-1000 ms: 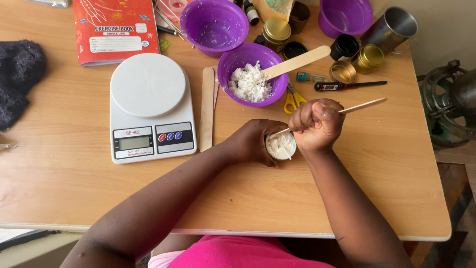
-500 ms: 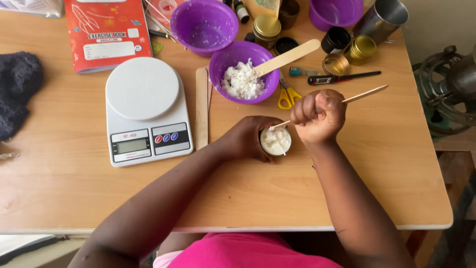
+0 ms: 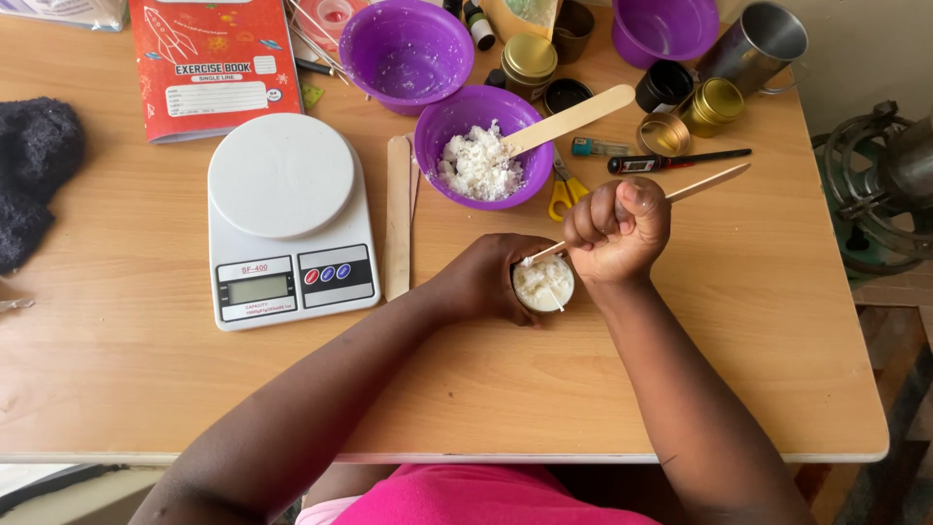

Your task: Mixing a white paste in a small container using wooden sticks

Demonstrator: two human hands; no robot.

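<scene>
My left hand wraps around a small round tin filled with white wax flakes, holding it on the wooden table. A thin wick stands in the flakes. My right hand is closed in a fist on a thin wooden stick, whose lower tip reaches into the tin. Just behind, a purple bowl holds more white flakes with a flat wooden spatula resting in it.
A white digital scale sits left of two flat wooden sticks. Farther back are an empty purple bowl, a red exercise book, gold tins, a metal cup, yellow scissors, a thermometer pen. Dark cloth lies far left.
Both hands stay at the tin; my right hand has shifted the stick slightly while its tip remains in the flakes. The camera view has moved a little.
</scene>
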